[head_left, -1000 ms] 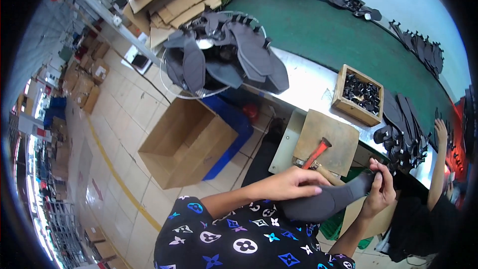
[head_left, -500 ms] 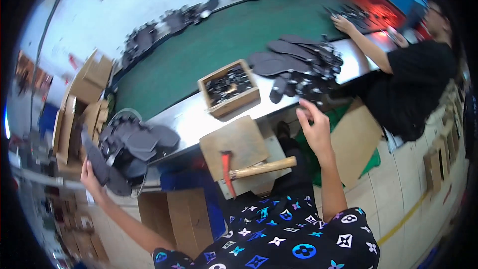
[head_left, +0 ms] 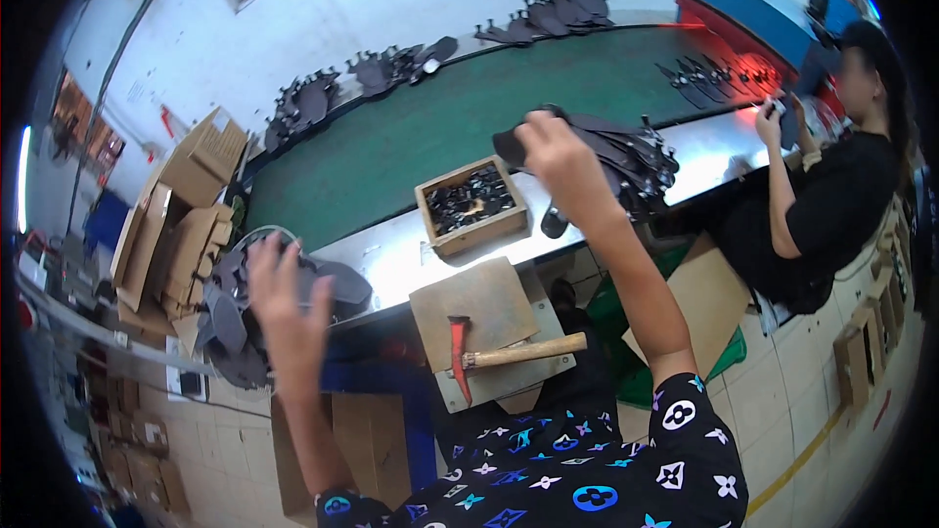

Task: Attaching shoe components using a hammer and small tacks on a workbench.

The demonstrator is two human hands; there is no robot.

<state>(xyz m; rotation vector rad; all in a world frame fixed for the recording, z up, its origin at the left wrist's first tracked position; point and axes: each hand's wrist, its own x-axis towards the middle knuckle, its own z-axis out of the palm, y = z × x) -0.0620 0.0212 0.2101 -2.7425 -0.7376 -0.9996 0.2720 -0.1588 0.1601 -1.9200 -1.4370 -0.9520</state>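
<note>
My right hand (head_left: 565,168) is over the pile of dark grey sandal soles (head_left: 611,142) on the metal table edge. Its fingers are closed on a dark grey sandal sole (head_left: 508,148), whose end sticks out to the left. Raised at the left, my left hand (head_left: 284,298) has its fingers spread and holds nothing. Behind it, a heap of grey sandal soles (head_left: 342,286) fills a basket that is partly hidden. Between my hands stands a wooden box (head_left: 481,237) of small black parts. A hammer (head_left: 518,354) with a red head lies on a brown board (head_left: 479,298) before me.
A green conveyor belt (head_left: 391,161) runs behind the metal edge, with clusters of soles (head_left: 308,103) along its far side. Cardboard boxes (head_left: 201,161) stand at the left. An open carton (head_left: 367,435) sits below. At the right, a co-worker (head_left: 822,176) handles a dark sole.
My left hand has let go of the sole at the basket and risen, fingers spread. My right hand has moved up and forward to the sole pile and closed on a sole.
</note>
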